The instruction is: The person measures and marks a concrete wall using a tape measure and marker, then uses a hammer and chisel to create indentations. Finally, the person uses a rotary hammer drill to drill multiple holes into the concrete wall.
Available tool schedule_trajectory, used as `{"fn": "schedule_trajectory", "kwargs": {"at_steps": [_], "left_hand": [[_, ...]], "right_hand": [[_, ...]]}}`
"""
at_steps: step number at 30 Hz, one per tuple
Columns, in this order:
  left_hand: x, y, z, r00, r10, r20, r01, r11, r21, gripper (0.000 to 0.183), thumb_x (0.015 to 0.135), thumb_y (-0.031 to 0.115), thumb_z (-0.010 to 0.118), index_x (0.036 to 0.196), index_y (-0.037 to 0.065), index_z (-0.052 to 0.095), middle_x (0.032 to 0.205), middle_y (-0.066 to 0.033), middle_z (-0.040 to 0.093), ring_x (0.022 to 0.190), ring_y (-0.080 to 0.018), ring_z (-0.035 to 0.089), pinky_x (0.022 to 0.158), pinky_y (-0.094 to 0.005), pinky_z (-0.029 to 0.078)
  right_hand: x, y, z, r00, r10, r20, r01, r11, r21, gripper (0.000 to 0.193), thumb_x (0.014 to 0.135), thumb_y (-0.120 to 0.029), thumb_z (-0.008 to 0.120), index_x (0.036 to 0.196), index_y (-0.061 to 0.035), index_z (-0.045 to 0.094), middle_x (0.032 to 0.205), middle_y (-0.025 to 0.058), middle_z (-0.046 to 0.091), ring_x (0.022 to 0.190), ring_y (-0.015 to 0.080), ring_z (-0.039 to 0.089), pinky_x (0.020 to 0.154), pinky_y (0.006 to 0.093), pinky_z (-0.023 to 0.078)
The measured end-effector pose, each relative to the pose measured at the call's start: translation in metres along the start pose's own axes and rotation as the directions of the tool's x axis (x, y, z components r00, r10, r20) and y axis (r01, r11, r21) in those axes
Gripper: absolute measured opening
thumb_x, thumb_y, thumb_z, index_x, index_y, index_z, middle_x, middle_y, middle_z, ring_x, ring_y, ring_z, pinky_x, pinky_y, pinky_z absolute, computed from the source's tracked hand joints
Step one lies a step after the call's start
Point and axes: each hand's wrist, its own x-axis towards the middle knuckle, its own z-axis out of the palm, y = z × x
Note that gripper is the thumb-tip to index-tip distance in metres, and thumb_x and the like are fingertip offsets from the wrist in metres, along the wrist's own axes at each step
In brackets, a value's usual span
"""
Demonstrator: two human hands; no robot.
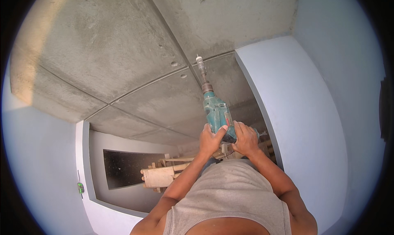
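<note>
Both my hands grip a dusty teal power drill [216, 112], held out in front of my chest and pointing away from me. My left hand [211, 140] wraps the left side of its body, thumb on top. My right hand [245, 138] closes round the rear end, where the handle is mostly hidden. From the chuck [207, 87] extends a shaft carrying a pale ribbed, coil-like piece [200, 63] with a thin tip. That tip overlaps the grey concrete surface [139, 42] in view; I cannot tell whether it touches.
Straight grooves divide the concrete into panels, with two small round marks [174, 64] left of the drill. A pale blue-white wall [299, 108] rises at right. Lower left are a dark rectangular opening [131, 165], stacked wooden pieces [159, 176] and a small green-and-black device [81, 188].
</note>
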Motion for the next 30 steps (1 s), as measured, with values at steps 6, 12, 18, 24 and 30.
{"fn": "schedule_trajectory", "kwargs": {"at_steps": [6,12,18,24,30], "left_hand": [[0.001,-0.003,0.0,0.996,-0.081,0.027,0.081,0.997,0.001,0.062,0.088,0.051,0.075,0.099,-0.009,0.062,0.088,-0.0249,0.071,0.082,-0.0337,0.072,0.076,-0.0438,0.055],[0.002,-0.003,0.0,0.998,-0.06,0.032,0.061,0.998,-0.023,0.063,0.088,0.05,0.076,0.1,-0.01,0.061,0.089,-0.0273,0.071,0.084,-0.036,0.072,0.078,-0.0451,0.054],[0.002,-0.006,0.004,0.998,-0.066,0.021,0.066,0.998,-0.008,0.062,0.088,0.048,0.076,0.103,-0.01,0.062,0.09,-0.0273,0.071,0.085,-0.0368,0.072,0.079,-0.0452,0.054],[0.0,0.002,0.004,1.0,-0.026,0.007,0.026,1.0,-0.012,0.061,0.088,0.047,0.076,0.104,-0.01,0.061,0.093,-0.0265,0.071,0.086,-0.0364,0.072,0.08,-0.0447,0.054],[0.001,-0.004,0.006,0.999,-0.045,0.006,0.045,0.999,0.018,0.065,0.087,0.051,0.077,0.104,-0.011,0.061,0.091,-0.0271,0.071,0.085,-0.0366,0.072,0.078,-0.0456,0.055]], "right_hand": [[0.0,0.001,0.001,1.0,-0.004,-0.017,0.004,1.0,-0.001,0.084,0.056,-0.016,0.088,0.132,0.0034,0.059,0.113,0.0161,0.065,0.095,0.0339,0.068,0.08,0.0446,0.054],[0.003,0.0,-0.001,1.0,0.014,0.02,-0.014,1.0,0.006,0.085,0.056,-0.016,0.089,0.133,0.0035,0.058,0.115,0.0169,0.065,0.097,0.0344,0.068,0.082,0.0447,0.054],[0.002,0.003,-0.002,1.0,0.009,0.025,-0.009,1.0,-0.001,0.086,0.056,-0.016,0.089,0.134,0.0037,0.057,0.118,0.0184,0.066,0.1,0.0347,0.069,0.084,0.0451,0.053],[0.005,0.003,-0.007,0.999,0.01,0.033,-0.01,1.0,0.005,0.087,0.056,-0.016,0.089,0.135,0.0039,0.058,0.119,0.0184,0.066,0.1,0.0345,0.069,0.085,0.0452,0.053],[0.004,0.007,-0.002,0.998,0.035,0.054,-0.036,0.999,0.026,0.085,0.056,-0.016,0.088,0.134,0.0038,0.059,0.12,0.0183,0.066,0.102,0.0351,0.068,0.086,0.0458,0.053]]}}
